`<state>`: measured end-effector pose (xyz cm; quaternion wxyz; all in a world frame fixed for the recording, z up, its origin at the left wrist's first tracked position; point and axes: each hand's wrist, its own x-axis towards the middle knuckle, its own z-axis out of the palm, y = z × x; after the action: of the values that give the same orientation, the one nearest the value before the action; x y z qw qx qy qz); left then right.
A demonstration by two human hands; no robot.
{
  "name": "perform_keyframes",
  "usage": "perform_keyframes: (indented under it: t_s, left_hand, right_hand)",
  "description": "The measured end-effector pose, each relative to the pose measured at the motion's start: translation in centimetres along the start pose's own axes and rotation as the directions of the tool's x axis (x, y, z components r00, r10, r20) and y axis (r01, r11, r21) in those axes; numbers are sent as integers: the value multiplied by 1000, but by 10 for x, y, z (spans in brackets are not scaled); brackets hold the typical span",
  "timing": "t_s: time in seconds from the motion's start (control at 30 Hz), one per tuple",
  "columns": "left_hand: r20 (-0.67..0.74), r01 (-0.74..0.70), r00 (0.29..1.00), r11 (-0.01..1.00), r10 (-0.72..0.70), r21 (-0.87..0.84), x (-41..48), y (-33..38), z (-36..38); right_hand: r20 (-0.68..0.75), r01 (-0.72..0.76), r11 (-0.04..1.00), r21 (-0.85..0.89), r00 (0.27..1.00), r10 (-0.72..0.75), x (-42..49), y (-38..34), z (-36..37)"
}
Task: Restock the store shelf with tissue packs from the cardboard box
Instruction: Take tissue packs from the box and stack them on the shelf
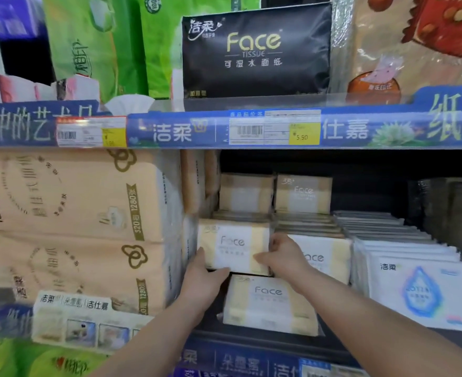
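Both forearms reach in from the bottom edge toward the lower shelf (265,346). Left hand (206,276) grips the bottom left corner of a tissue pack (232,243), thumb across its lower front edge. Right hand (281,254) is curled over the same pack's right end, thumb on the front. So both hands are clamped on it. Held pack is upright, cream and white, "Face" label facing me, in the middle of the lower shelf. Can't tell whether its underside rests on anything. Just below it a second Face pack (269,303) lies leaning back at the shelf front. A third Face pack (322,259) stands just right of the held one, partly hidden by my right hand. Two back packs (303,195) stand upright deeper in. Right of that: a row of white packs (420,292) with a blue drop print. Left: big beige bundles (69,213), touching the held pack's side. Upper shelf carries a black pack (254,53); below it on the blue rail, a yellow price tag (303,133) reads 5.50.
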<state>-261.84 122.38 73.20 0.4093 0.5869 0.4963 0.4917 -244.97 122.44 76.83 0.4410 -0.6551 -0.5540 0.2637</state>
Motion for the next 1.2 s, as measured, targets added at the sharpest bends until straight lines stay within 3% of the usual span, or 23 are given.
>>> perform_keyframes:
  t_s: [0.2, 0.43, 0.53, 0.67, 0.73, 0.8, 0.87, 0.93, 1.03, 1.1, 1.2]
  left_hand:
    - [-16, -8, 1000, 1000, 8, -18, 8, -1, 3]
    - [48, -59, 997, 994, 54, 95, 7, 0, 4]
    - [72, -45, 997, 991, 36, 124, 10, -1, 0]
    - [75, -38, 997, 988, 27, 147, 13, -3, -2]
    - [75, -48, 997, 987, 37, 157, 12, -4, -2]
    - [67, -63, 996, 982, 51, 181, 12, -6, -2]
    - [59, -59, 997, 982, 50, 179, 13, -8, -2]
    - [40, -42, 999, 986, 36, 159, 14, -9, -4]
    - [46, -58, 998, 989, 52, 133, 18, -11, -7]
    - [62, -33, 998, 991, 26, 126, 19, -10, -7]
    - [63, 6, 998, 997, -11, 75, 18, -8, -4]
  right_hand:
    - [-24, 58, 922, -383, 997, -73, 6, -7, -4]
    - [0, 100, 720, -686, 991, -137, 10, -8, -1]
    - [9, 77, 763, -642, 996, -93, 14, -4, 1]
    - [26, 28, 974, -224, 999, -22, 15, 0, -3]
    - [18, 16, 997, -75, 1000, -14, 11, 1, -6]
    - [5, 104, 992, -70, 995, -104, 5, 0, -8]
    - [38, 236, 911, -339, 971, -237, 3, -2, -9]
    - [79, 301, 692, -656, 940, -333, 3, -7, -10]
    - [155, 324, 421, -847, 909, -387, 6, -10, -7]
    - [166, 314, 355, -880, 906, -389, 8, -9, -1]
    - [141, 301, 391, -870, 911, -388, 14, -6, 3]
